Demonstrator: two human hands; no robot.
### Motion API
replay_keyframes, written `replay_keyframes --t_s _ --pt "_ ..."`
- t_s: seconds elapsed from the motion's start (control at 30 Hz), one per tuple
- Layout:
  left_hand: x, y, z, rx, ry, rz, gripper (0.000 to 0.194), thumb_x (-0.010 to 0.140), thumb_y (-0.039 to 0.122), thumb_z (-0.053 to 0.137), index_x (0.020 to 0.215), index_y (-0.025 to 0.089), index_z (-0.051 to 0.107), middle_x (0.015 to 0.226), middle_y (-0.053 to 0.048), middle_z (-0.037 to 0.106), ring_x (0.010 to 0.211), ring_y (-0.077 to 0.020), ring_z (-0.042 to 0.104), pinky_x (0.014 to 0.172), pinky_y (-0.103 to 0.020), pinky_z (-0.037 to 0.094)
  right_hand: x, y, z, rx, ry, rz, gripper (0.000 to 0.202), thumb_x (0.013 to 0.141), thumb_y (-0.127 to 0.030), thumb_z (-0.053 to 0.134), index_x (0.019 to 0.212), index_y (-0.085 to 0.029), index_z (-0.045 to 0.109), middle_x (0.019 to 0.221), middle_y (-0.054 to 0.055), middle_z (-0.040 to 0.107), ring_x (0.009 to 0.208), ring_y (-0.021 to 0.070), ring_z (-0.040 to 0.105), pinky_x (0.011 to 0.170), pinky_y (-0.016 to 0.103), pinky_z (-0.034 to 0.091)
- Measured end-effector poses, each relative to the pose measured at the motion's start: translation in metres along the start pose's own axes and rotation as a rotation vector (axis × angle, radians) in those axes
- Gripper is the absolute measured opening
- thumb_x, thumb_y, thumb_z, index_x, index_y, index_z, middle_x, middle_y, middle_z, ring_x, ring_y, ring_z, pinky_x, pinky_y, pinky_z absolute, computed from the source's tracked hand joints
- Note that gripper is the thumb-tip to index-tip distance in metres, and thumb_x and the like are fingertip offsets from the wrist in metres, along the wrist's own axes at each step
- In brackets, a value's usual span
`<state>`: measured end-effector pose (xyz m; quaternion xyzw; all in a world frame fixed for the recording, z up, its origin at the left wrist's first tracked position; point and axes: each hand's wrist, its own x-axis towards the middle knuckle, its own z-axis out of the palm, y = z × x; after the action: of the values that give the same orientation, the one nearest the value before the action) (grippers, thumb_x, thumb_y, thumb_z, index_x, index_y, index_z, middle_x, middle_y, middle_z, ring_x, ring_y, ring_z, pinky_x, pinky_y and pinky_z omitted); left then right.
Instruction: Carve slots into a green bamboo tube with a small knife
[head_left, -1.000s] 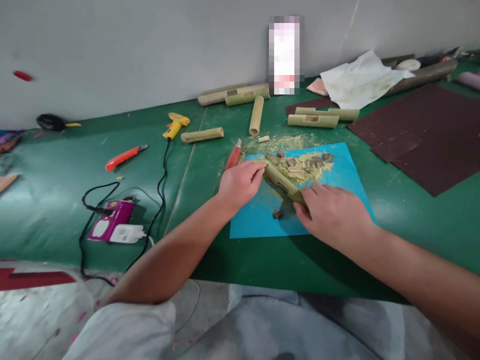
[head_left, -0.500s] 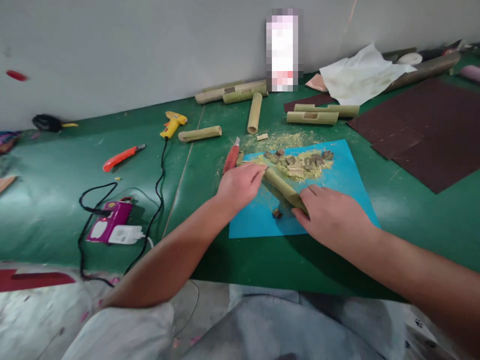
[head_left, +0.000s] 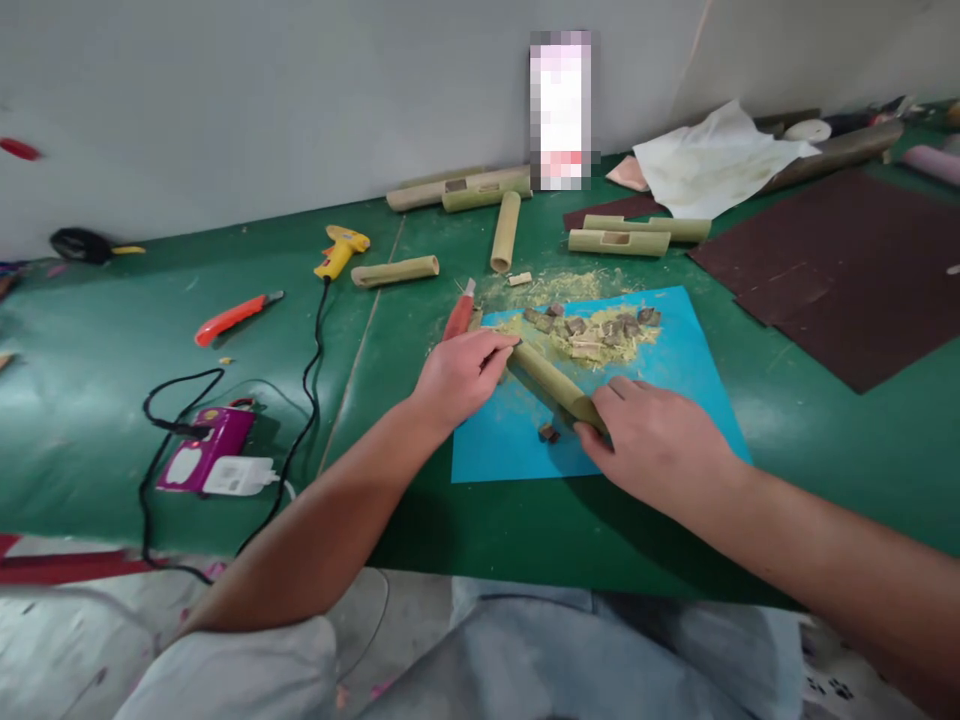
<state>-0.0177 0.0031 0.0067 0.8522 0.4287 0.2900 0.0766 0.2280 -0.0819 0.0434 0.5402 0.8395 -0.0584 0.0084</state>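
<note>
Bamboo tube (head_left: 553, 383): center of frame, held slantwise above the blue sheet (head_left: 487, 455). Right hand (head_left: 652, 435) grips its lower-right end; left hand (head_left: 463, 375) has fingers closed at its upper-left end, a small dark tip showing there. Shavings (head_left: 615, 340) and brown chunks (head_left: 576, 326) lie just beyond, on the sheet's upper part. Red-handled knife (head_left: 459, 314) rests just beyond the left hand. Left of center on the green worktop (head_left: 420, 510): yellow glue gun (head_left: 341, 252), orange cutter (head_left: 234, 320).
</note>
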Motion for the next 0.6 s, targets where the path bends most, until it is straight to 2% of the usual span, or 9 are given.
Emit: replay_keyframes --t_s 0.17,0.4,0.5,0.6 --pt "-0.001 0.0 0.0 0.057 0.047 -0.032 0.022 0.1 0.025 0.056 0.106 0.019 0.076 0.105 -0.007 0.081 0.097 -0.0203 0.077 0.09 -0.033 0.063 0.0 0.004 0.005 -0.021 0.122 -0.055 0.019 0.095 -0.023 0.049 0.085 -0.017 0.065 0.082 0.01 0.065 0.075 0.0215 0.06 0.059 0.032 0.035" --pt "-0.001 0.012 0.003 -0.027 0.11 0.003 0.019 0.099 0.023 0.06 0.105 0.018 0.077 0.104 -0.007 0.081 0.097 -0.0196 0.078 0.092 -0.032 0.064 0.001 0.008 0.004 -0.089 0.23 -0.076 0.022 0.095 -0.019 0.047 0.084 -0.016 0.066 0.079 0.011 0.063 0.078 0.023 0.059 0.064 0.033 0.037" --pt "0.0 0.011 0.005 -0.042 0.124 0.01 0.02 0.099 0.022 0.059 0.107 0.017 0.077 0.104 -0.007 0.081 0.096 -0.0191 0.078 0.093 -0.032 0.064 0.002 0.008 0.003 -0.085 0.237 -0.073 0.024 0.096 -0.019 0.046 0.083 -0.017 0.066 0.08 0.012 0.064 0.079 0.0232 0.06 0.065 0.033 0.038" --pt "0.003 0.004 0.008 -0.028 0.095 0.002 0.021 0.1 0.024 0.058 0.106 0.018 0.078 0.103 -0.007 0.081 0.096 -0.0193 0.078 0.092 -0.032 0.064 0.003 0.009 0.005 -0.047 0.182 -0.041 0.018 0.095 -0.021 0.05 0.086 -0.017 0.065 0.083 0.011 0.065 0.079 0.0224 0.06 0.064 0.032 0.037"
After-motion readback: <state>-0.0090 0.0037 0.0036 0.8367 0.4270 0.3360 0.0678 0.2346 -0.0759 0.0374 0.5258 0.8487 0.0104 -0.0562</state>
